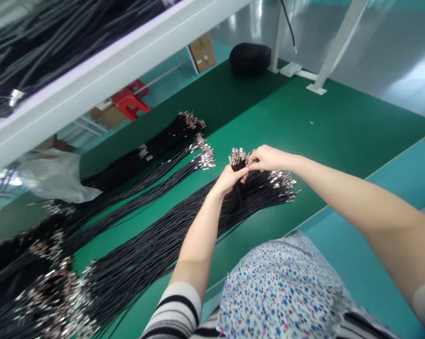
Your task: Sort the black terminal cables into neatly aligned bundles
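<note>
My left hand (230,179) is wrapped round a bunch of black cables (237,165), whose metal-tipped ends point upward. At the right side of that bunch, the fingers of my right hand (265,158) are pinched together by the cable ends; what they grip is too small to make out. Beneath both hands lies a wide spread of black cables (170,226), with shiny connectors (283,183) at its right end. The lower part of the held bunch bends down onto this spread.
Thinner cable bundles (152,174) lie behind on the green table (339,127). A heap of connector ends (60,292) fills the lower left, near a clear plastic bag (57,174). A white shelf beam (110,70) crosses above. A black case (249,59) stands at the back.
</note>
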A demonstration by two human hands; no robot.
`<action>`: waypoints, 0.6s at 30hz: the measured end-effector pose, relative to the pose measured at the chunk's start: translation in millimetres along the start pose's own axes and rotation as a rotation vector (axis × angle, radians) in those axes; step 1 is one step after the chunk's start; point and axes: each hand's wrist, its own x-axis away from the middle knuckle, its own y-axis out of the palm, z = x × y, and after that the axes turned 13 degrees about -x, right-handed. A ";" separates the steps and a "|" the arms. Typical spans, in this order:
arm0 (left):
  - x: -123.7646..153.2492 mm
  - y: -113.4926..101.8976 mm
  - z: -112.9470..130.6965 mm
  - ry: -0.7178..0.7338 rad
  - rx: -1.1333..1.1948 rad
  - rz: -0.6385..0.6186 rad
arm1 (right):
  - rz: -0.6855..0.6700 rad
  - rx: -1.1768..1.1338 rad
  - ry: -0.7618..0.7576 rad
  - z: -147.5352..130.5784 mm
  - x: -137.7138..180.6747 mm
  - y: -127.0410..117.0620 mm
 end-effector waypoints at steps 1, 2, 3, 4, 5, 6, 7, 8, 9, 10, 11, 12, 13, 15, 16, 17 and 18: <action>-1.6 -0.4 -0.7 -0.020 0.003 0.018 | 0.021 -0.044 0.020 9.4 -0.7 -1.9; -3.5 -0.7 -1.9 -0.042 0.008 0.038 | 0.053 -0.077 0.049 21.6 -0.9 -3.3; -5.8 -1.1 -3.5 -0.063 0.013 0.059 | 0.093 -0.087 0.087 36.2 -0.6 -3.9; -8.2 -1.6 -5.2 -0.080 0.014 0.080 | 0.130 -0.064 0.129 52.8 0.3 -3.0; -10.6 -2.2 -6.9 -0.093 0.011 0.096 | 0.149 -0.009 0.169 70.6 1.9 -0.2; -13.1 -2.9 -8.5 -0.102 0.008 0.107 | 0.145 0.066 0.208 88.6 4.0 4.6; -15.4 -3.5 -9.7 -0.109 0.005 0.113 | 0.109 0.139 0.234 105.9 6.6 11.3; -17.4 -4.2 -10.7 -0.115 0.005 0.117 | 0.052 0.196 0.247 121.5 9.5 19.6; -19.1 -4.8 -11.2 -0.121 0.008 0.123 | -0.012 0.236 0.239 134.7 12.6 28.7; -20.3 -5.3 -11.2 -0.125 0.014 0.127 | -0.062 0.264 0.209 145.0 15.9 37.8; -21.2 -5.8 -11.0 -0.130 0.023 0.130 | -0.089 0.286 0.165 152.2 19.1 46.3; -21.7 -6.3 -10.5 -0.135 0.035 0.134 | -0.096 0.311 0.109 156.4 22.3 53.4; -22.0 -6.8 -9.8 -0.142 0.048 0.137 | -0.090 0.342 0.053 158.0 25.4 58.9; -22.2 -7.8 -8.4 -0.159 0.074 0.145 | -0.056 0.426 -0.025 155.9 31.0 64.3; -22.2 -8.2 -7.7 -0.167 0.081 0.150 | -0.043 0.473 -0.048 153.7 33.3 64.5; -22.1 -8.5 -7.1 -0.172 0.082 0.154 | -0.033 0.514 -0.064 151.6 35.1 63.4; -22.0 -8.7 -6.5 -0.173 0.078 0.156 | -0.021 0.538 -0.077 150.1 36.1 61.4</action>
